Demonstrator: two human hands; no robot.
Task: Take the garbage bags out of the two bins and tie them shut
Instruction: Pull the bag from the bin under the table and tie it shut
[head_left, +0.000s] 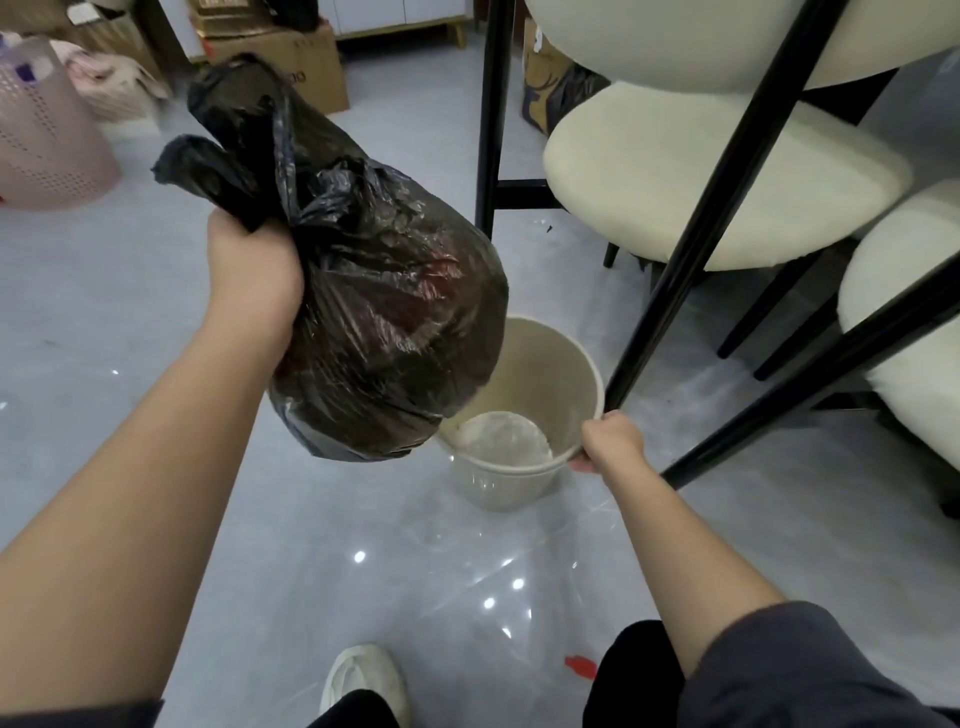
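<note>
One bag (395, 312), black, hangs above the floor, its neck gripped in the left hand's (254, 270) fist. Contents unreadable; reddish through the plastic. Bag hides the bin's (550, 364) left rim. Right hand (610, 439) grips the right rim, fingertips hidden. Chair (675, 171) legs crowd the right; basket (47, 135) cut off left.

no text can be read; the print on the cardboard box (298, 65) is blurred.

Glossy grey floor (156, 322), on it cream bin (563, 371), pink basket (47, 135), cardboard box (296, 62), red scrap (581, 666)
</note>
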